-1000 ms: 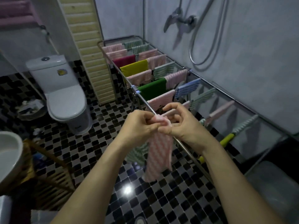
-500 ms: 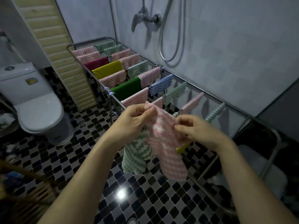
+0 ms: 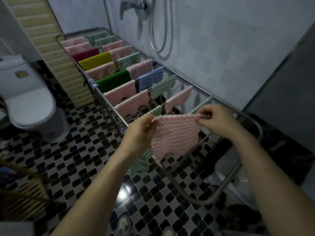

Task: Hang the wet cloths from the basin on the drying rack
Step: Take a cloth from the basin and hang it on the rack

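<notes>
**A:** Item one, the drying rack (image 3: 172, 72) — condition?

**B:** Standing along the shower wall; its rails are hung from the far end nearly to the near end with cloths: pink striped, green striped, one maroon, one yellow cloth (image 3: 96, 60), one dark green cloth (image 3: 113, 80), one blue striped cloth (image 3: 150, 77). That share of the job reads as done.

**A:** Item two, the piece in hand?

**B:** A pink striped cloth (image 3: 175, 135), spread flat and held up by its two top corners over the near end of the rack; not yet on a rail. Left hand (image 3: 139, 132) pinched closed on the left corner; right hand (image 3: 216, 120) pinched closed on the right corner. A green striped cloth (image 3: 141, 162) hangs below the left hand; whether that hand also grips it, I cannot tell.

**A:** Remaining?

**B:** Bare rails show only at the near end — room for a few more, by my judgement; this cloth still to be draped, the green one probably after it. A pale basin (image 3: 230, 178) sits on the floor under the rack's near end; its contents are not visible, so the count left is unknown.
</notes>
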